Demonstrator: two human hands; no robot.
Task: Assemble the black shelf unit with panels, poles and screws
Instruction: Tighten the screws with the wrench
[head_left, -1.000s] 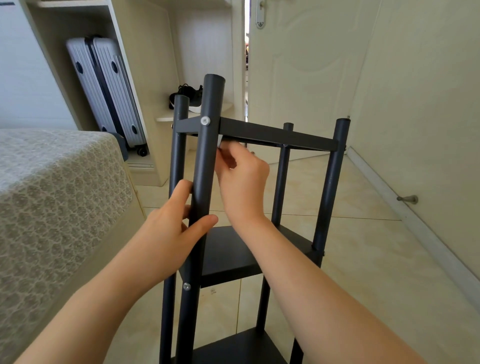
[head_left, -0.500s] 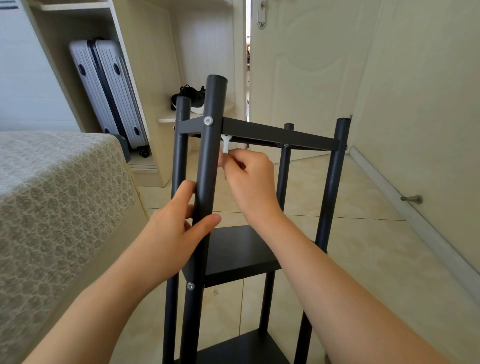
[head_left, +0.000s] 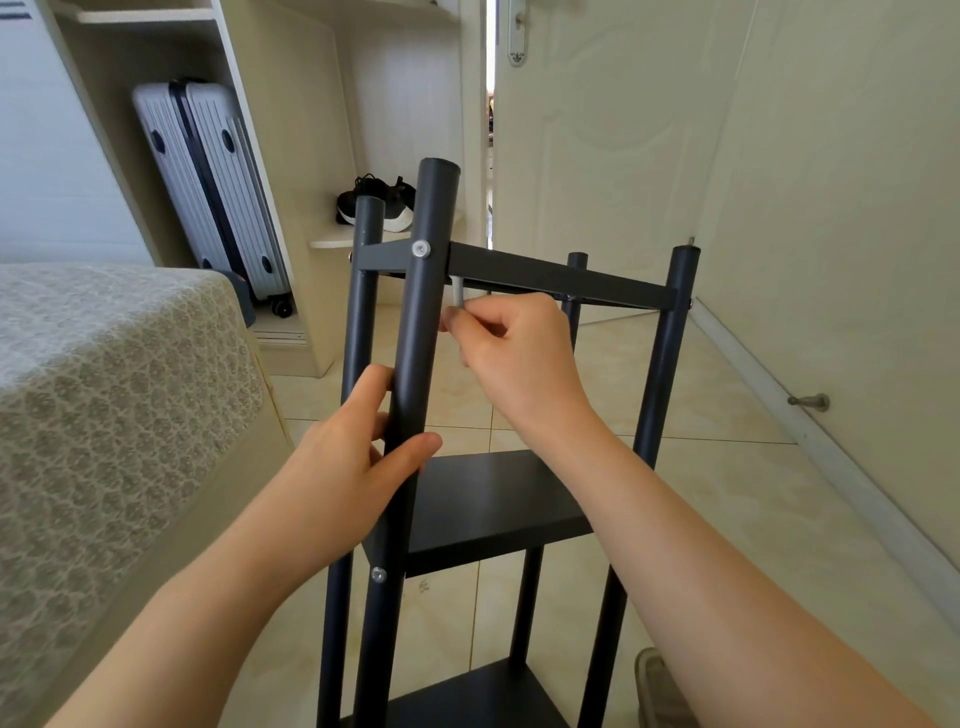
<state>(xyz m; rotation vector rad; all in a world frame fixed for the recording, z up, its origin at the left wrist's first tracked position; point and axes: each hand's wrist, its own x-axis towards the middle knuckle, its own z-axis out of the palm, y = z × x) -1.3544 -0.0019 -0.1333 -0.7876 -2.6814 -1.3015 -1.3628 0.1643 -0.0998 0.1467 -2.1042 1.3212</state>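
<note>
The black shelf unit (head_left: 498, 499) stands upright on the tiled floor in front of me, with several black poles and three panels. My left hand (head_left: 358, 457) grips the nearest pole (head_left: 421, 332) halfway between the top panel (head_left: 561, 280) and the middle panel. My right hand (head_left: 514, 348) pinches a small white tool (head_left: 457, 293) that points up at the underside of the top panel, right beside the nearest pole. Silver screw heads show on that pole at the top panel (head_left: 421, 249) and at the middle panel (head_left: 378, 574).
A bed with a patterned cover (head_left: 104, 415) is close on the left. A wall with a door stop (head_left: 808, 401) runs along the right. Behind the unit are a door (head_left: 597, 130), a grey suitcase (head_left: 213, 192) and black shoes (head_left: 379, 202) on a low shelf.
My right hand has come down from under the top panel, and the white tool now shows between its fingertips. The left hand keeps its grip on the pole.
</note>
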